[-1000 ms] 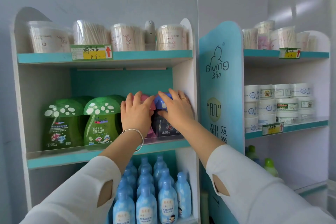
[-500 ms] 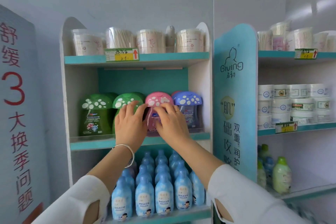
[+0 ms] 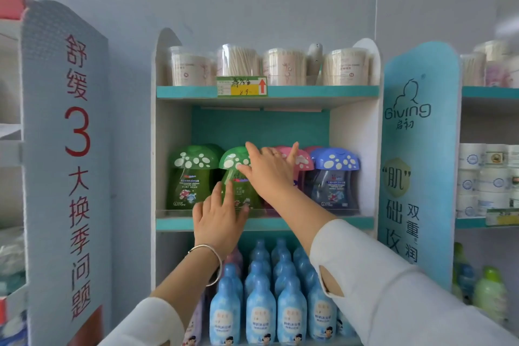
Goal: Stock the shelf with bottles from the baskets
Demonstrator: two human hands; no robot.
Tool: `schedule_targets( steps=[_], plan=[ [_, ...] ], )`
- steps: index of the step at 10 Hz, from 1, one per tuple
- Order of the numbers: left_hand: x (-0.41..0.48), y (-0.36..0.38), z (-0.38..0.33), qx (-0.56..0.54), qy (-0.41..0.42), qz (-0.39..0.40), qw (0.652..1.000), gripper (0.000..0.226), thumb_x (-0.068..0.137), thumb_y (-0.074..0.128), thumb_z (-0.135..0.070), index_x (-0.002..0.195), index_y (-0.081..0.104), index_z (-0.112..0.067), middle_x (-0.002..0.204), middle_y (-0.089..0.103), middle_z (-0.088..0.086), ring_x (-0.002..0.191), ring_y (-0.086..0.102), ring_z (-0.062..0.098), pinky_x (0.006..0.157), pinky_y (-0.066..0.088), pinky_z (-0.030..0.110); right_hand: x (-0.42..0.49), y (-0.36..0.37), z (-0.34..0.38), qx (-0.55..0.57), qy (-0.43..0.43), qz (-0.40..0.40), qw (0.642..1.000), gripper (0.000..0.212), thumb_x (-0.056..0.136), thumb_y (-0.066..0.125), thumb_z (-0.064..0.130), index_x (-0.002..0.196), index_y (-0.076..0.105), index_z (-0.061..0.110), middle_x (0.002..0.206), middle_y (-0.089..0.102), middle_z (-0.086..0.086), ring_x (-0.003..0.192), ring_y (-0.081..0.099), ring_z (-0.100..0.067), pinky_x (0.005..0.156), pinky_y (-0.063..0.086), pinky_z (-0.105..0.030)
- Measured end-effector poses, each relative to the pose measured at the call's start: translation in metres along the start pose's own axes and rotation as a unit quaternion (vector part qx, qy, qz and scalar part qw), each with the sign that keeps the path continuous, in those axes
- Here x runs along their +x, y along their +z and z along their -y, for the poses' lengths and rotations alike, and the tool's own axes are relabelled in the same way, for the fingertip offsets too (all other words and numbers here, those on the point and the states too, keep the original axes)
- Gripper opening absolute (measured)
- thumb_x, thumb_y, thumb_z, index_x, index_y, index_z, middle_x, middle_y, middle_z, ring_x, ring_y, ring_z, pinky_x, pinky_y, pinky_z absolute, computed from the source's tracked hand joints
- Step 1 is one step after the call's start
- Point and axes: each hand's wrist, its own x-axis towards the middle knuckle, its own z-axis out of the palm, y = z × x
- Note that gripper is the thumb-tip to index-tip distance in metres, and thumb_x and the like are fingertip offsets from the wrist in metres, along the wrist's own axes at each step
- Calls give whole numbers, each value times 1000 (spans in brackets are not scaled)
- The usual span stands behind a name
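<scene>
Head view. My left hand (image 3: 217, 215) lies low against the front of the second green translucent bottle with a white-spotted mushroom cap (image 3: 242, 191). Its fingers are straight and spread, the tips touching the lower body, and I see no curl round it. My right hand (image 3: 269, 171) reaches in from the right, palm toward the shelf. Its fingers are straight and fanned over that bottle's cap and the neighbouring pink mushroom-capped bottle (image 3: 304, 161), and it clasps nothing.

The green bottle stands upright at the front edge of the teal-edged middle shelf (image 3: 323, 223), second from its left edge, between a matching green bottle (image 3: 192, 177) and the pink one. A blue mushroom-capped bottle (image 3: 334, 177) closes the row at the right edge.

Judged step: squaring the row. To do it well, I would push with flat fingers low on the body and steady the cap so the top-heavy shape does not tip. I would then turn the label forward, flush with its neighbours. Both forearms rise from below, the right crossing above the left. The baskets are out of view.
</scene>
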Motion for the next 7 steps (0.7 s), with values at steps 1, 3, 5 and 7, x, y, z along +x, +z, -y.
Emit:
schedule_targets(
  steps=[1,3,5,7],
  plan=[
    [1,3,1,17,2,4,1000,65,97,24,-50,150,1,-20,159,4,2,142,21,20,112,15,36,-2,2,4,2,21,-15,1000,54,94,38,54,140,34,25,131,56,-6,128,46,-28,109,-6,-65],
    [0,4,0,12,4,-1,1000,65,97,23,-51,150,1,-19,159,4,2,142,20,20,113,15,37,-6,4,5,13,22,-21,999,56,96,36,51,144,29,23,138,50,-8,135,39,-28,111,-3,-64],
    [1,-5,1,-140,-4,-50,989,50,94,47,-30,142,36,-20,147,36,4,133,38,24,108,25,38,-20,-1,-6,30,-35,-17,999,63,95,46,44,148,23,20,149,36,-4,139,30,-25,115,7,-55],
    [-11,-10,-13,-204,14,-54,977,36,91,53,-18,127,54,-15,130,53,9,117,49,31,96,41,39,-53,-7,-28,72,-76,-7,994,52,95,50,31,143,34,19,142,38,-5,126,41,-29,100,39,-41]
  ],
)
